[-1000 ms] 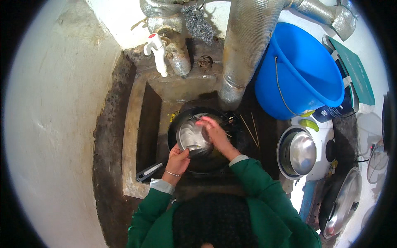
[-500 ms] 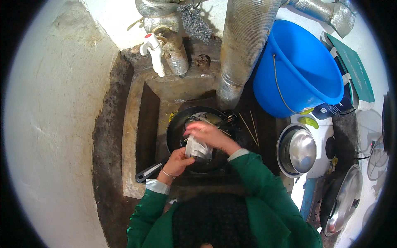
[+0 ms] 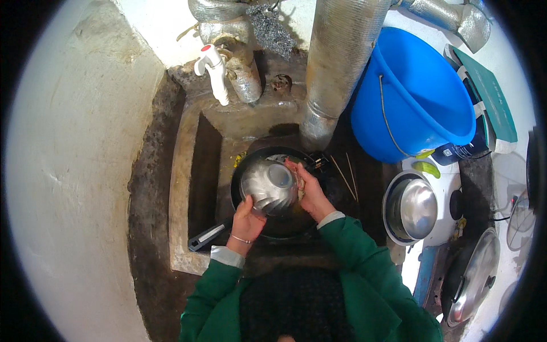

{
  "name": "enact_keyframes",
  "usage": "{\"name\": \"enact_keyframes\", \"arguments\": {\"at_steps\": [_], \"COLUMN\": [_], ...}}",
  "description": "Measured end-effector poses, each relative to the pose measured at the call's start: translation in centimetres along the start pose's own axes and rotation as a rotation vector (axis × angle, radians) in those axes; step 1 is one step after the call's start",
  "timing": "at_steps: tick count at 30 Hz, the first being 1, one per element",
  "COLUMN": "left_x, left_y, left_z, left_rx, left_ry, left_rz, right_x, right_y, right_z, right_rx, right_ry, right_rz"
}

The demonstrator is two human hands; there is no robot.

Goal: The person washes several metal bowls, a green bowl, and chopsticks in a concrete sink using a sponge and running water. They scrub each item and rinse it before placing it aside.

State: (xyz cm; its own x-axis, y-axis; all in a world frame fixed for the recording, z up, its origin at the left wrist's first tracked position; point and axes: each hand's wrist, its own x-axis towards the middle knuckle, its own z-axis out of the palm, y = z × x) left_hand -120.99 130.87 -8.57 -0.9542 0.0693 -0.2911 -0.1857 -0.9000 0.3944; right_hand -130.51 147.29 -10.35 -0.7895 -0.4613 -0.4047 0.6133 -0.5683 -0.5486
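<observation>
A shiny metal bowl (image 3: 261, 183) is tilted over a dark frying pan (image 3: 235, 200), its round foot turned upward. My left hand (image 3: 247, 221) grips the bowl's near left rim, thumb on the outer wall. At the bowl's right side, my right hand (image 3: 309, 191) is curled, with something small, crumpled and brownish between the fingers and the metal; its kind is unclear. The pan stands in a stone sink (image 3: 178, 211) with its black handle (image 3: 208, 236) pointing to the near left. Some of the pan's contents are hidden under the bowl.
A white tap (image 3: 215, 74) and a foil-wrapped pipe (image 3: 336, 62) stand at the back. Thin sticks (image 3: 345, 176) lie right of the pan. Farther right are a blue bucket (image 3: 393, 108), stacked metal bowls (image 3: 419, 208), a green vegetable piece (image 3: 426, 169) and a lidded pot (image 3: 476, 279).
The bowl has turned so its outside and foot face up. My right hand has moved from above it to its right side, and my left hand has shifted slightly right along its rim.
</observation>
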Motion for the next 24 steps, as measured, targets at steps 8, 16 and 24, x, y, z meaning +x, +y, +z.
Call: {"name": "enact_keyframes", "arguments": {"at_steps": [8, 16, 24], "left_x": [2.0, 1.8, 2.9], "left_y": [-2.1, -2.2, -2.3], "left_z": [0.3, -1.5, -7.3], "left_rx": [0.218, -0.110, -0.278], "left_ry": [0.113, 0.008, -0.089], "left_rz": [0.155, 0.105, -0.083], "right_x": [-3.0, 1.2, -1.0], "right_y": [4.3, 2.8, 0.8], "right_z": [5.8, 2.2, 1.2], "right_rx": [-1.387, -0.411, 0.357], "right_ry": [0.100, 0.202, -0.041], "right_rz": [-0.825, -0.545, 0.049]}}
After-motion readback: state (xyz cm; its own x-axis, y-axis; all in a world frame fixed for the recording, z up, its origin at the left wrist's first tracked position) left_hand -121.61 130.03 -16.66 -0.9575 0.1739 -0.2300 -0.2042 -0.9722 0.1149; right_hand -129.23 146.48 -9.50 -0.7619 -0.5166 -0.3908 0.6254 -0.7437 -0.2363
